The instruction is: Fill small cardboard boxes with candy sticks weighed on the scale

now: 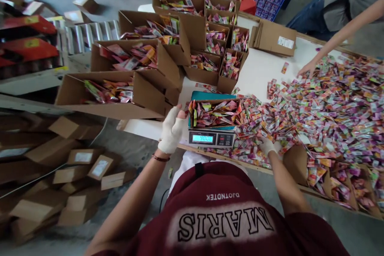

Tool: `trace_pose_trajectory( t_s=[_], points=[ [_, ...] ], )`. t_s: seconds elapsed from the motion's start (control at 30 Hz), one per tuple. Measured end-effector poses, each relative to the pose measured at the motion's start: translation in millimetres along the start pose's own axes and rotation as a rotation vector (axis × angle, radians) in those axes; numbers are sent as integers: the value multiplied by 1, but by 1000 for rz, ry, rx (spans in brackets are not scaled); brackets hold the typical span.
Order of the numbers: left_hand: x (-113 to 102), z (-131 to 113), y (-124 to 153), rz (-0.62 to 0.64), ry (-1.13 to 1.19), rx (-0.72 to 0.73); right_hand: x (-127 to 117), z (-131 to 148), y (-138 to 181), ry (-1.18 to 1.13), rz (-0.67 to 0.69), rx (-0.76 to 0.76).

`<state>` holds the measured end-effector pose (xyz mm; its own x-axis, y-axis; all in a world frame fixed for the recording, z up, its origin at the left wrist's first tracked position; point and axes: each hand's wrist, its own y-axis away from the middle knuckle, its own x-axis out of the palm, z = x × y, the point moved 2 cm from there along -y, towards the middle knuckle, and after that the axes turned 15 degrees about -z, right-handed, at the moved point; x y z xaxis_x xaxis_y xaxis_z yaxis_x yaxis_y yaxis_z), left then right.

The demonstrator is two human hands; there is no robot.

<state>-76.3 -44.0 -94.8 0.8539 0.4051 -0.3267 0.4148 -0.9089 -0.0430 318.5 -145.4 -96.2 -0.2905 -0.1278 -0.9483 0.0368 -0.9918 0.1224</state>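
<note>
My left hand [171, 131], in a white fingerless glove, is held up beside the digital scale [226, 140], fingers outstretched with nothing in them. A small cardboard box [190, 117] full of colourful sachets [214, 113] sits on the scale's teal platform [207, 96]. The lit display [202, 139] seems to read 9000, though the digits are blurred. My right hand [268, 146], gloved the same way, reaches into the loose sachets [255, 116] right of the scale. Its fingertips are partly covered there, so I cannot see whether it grips any.
Filled cardboard boxes [171, 68] stand at the left and behind the scale. A big sachet heap [339, 104] spreads over the right, where a co-worker's hand [307, 68] touches its edge. Filled boxes [295, 164] line the front right; flattened cartons [274, 38] lie behind.
</note>
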Motion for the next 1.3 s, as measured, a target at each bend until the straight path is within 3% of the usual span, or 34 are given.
trace_pose_trajectory(
  t_s=[0.2, 0.33, 0.47, 0.6, 0.7, 0.77, 0.87, 1.0, 1.1, 1.2, 1.3],
  points=[
    [16, -38, -5, 10, -283, 515, -10, -45, -50, 96, 151, 127],
    [28, -57, -5, 35, -384, 677, -31, -71, -68, 148, 184, 178],
    [20, -65, -13, -32, -314, 659, -64, -51, -76, 28, 155, 49],
    [9, -71, -13, -79, -227, 590, -92, 26, -95, -204, 37, -163],
    [12, -79, -4, -9, -183, 581, -97, 88, -118, -184, 29, -181],
    [15, -84, 3, 47, -174, 595, -96, 111, -130, -93, 61, -129],
    [12, -87, 9, 67, -181, 600, -96, 100, -131, 49, 72, -67],
    [-7, -73, 8, 0, -180, 528, -99, 31, -101, 252, 102, 17],
    [-22, -55, 7, -49, -189, 436, -96, 3, -80, 260, -14, -68],
    [-26, -39, 4, -74, -175, 361, -87, 26, -75, 64, -183, -314],
    [-19, -32, 0, -81, -137, 333, -65, 79, -87, 7, -164, -490]
  ],
)
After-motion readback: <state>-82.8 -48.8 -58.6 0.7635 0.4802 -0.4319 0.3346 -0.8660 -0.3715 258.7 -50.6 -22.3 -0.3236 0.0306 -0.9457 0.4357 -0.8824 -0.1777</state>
